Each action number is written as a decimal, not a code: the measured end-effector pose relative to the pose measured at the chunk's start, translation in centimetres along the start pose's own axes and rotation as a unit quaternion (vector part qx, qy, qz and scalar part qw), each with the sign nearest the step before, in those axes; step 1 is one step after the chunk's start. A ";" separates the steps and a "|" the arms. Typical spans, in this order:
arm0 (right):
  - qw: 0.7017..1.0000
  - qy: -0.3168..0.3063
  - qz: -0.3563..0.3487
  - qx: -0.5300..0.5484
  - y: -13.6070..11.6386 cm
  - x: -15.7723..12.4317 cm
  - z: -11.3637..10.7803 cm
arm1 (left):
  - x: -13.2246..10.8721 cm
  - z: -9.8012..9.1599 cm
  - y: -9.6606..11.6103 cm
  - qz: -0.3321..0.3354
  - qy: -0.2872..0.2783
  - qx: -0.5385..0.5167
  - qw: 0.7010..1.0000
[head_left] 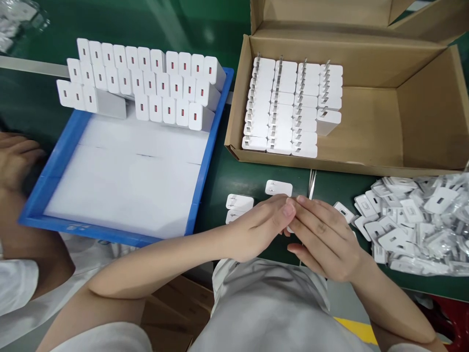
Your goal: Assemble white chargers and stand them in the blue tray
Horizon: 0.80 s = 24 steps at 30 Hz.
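Over the front of the green table, my left hand [266,225] and my right hand [326,239] meet with their fingertips pressed together. Both are closed around something that the fingers almost wholly hide; only a white sliver shows between them. Just beyond my hands lies a white plug charger [279,187]. Two more white chargers lie beside my left wrist, the farther one [239,202] fully visible with its prongs up. Tweezers [312,184] rest behind my right fingers. To the right of that hand is a loose white faceplate [344,212].
A cardboard box [370,122] at the back holds rows of white chargers [282,105], prongs up. Left stands a blue tray [110,235] with upright chargers [168,85] showing ports. White faceplates [410,225] are heaped right. Another person's hand [18,159] is at far left.
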State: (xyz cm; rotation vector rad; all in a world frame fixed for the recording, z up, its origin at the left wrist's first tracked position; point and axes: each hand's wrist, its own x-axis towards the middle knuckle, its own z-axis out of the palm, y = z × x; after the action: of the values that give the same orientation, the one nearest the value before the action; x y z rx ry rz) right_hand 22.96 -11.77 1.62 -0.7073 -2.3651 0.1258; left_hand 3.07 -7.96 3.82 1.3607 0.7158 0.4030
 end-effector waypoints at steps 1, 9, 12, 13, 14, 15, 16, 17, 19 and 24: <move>0.999 0.005 0.019 0.045 0.0 0.0 -0.1 | 0.0 0.0 0.0 0.012 0.002 0.018 1.000; 0.902 0.169 0.258 0.304 -0.4 0.0 -0.7 | 0.0 -0.1 0.2 0.072 0.010 0.065 0.995; 0.889 0.133 0.342 0.275 0.1 -0.2 -1.1 | -0.1 -0.2 0.3 0.087 0.033 0.064 0.994; 0.886 0.111 0.352 0.279 0.3 -0.3 -1.2 | -0.2 -0.2 0.3 0.091 0.039 0.062 0.993; 0.883 0.095 0.359 0.287 0.4 -0.3 -1.2 | -0.2 -0.2 0.3 0.094 0.043 0.059 0.993; 0.878 0.082 0.367 0.296 0.5 -0.4 -1.3 | -0.2 -0.2 0.2 0.094 0.044 0.058 0.993; 0.871 0.074 0.377 0.305 0.5 -0.4 -1.3 | -0.2 -0.1 0.1 0.095 0.046 0.057 0.993; 0.865 0.071 0.385 0.313 0.5 -0.4 -1.4 | -0.1 -0.1 0.0 0.097 0.046 0.059 0.993; 0.852 0.066 0.399 0.331 0.3 -0.3 -1.4 | -0.1 0.0 -0.1 0.108 0.043 0.067 0.991; 0.825 0.099 0.408 0.377 -0.1 0.0 -0.9 | 0.0 -0.1 -0.3 0.127 0.025 0.099 0.987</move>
State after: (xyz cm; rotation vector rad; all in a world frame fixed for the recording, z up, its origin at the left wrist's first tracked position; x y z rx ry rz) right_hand 23.52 -11.91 2.35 -1.1732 -1.4511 1.2107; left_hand 2.99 -7.99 3.49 1.6434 0.6375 0.5811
